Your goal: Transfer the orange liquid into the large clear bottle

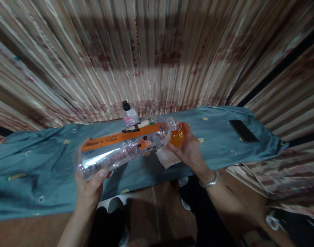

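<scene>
A large clear plastic bottle [120, 145] with an orange and silver label is held tilted, its neck end toward the right. My left hand [91, 185] is closed around the bottle near its base. My right hand [190, 147] wraps round a small see-through orange container [176, 137] at the bottle's neck end. Whether the bottle's mouth touches the container's rim I cannot make out. Beneath the right hand, a white cloth or tissue [167, 157] lies on the teal cover.
A teal patterned cloth [216, 144] covers the narrow table or bench. Behind the large bottle stands a small clear bottle with a black cap [130, 115]. A dark phone [243, 130] lies at the right. A pleated curtain [157, 51] hangs along the back.
</scene>
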`<state>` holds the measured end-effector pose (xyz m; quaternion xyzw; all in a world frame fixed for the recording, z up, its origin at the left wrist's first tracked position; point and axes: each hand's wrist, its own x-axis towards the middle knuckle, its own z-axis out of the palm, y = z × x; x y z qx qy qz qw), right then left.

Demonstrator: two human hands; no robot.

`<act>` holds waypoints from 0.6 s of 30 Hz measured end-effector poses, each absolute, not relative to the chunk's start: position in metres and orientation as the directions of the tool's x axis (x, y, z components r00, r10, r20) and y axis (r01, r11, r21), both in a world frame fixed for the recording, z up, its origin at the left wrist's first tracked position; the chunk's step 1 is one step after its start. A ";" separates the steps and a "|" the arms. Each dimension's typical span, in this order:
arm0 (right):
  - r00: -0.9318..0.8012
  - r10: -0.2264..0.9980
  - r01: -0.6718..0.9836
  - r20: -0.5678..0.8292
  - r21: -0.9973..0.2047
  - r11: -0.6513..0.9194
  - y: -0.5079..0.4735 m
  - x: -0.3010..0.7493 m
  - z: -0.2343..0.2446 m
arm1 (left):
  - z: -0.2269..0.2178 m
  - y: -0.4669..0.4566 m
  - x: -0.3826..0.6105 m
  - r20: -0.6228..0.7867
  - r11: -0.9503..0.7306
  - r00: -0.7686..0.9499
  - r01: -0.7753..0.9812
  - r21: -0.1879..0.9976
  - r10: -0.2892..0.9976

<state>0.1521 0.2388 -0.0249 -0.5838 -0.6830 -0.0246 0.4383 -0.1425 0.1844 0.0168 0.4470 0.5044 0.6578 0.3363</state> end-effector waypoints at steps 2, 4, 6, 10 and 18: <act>0.054 0.773 0.822 0.632 -0.468 0.325 0.238 0.153 -0.024 | 0.020 0.184 -0.140 0.210 -0.255 -0.370 -0.076 0.964 0.905; 0.050 0.769 0.826 0.638 -0.459 0.327 0.237 0.153 -0.024 | 0.022 0.184 -0.138 0.198 -0.259 -0.378 -0.117 0.959 0.904; 0.056 0.773 0.828 0.632 -0.462 0.318 0.236 0.152 -0.023 | 0.024 0.183 -0.135 0.194 -0.263 -0.378 -0.138 0.955 0.905; 0.069 0.792 0.826 0.607 -0.480 0.295 0.235 0.152 -0.021 | 0.026 0.184 -0.130 0.178 -0.261 -0.397 -0.164 0.951 0.900; 0.052 0.790 0.829 0.611 -0.467 0.307 0.236 0.154 -0.023 | 0.024 0.183 -0.126 0.088 -0.210 -0.473 -0.211 0.955 0.877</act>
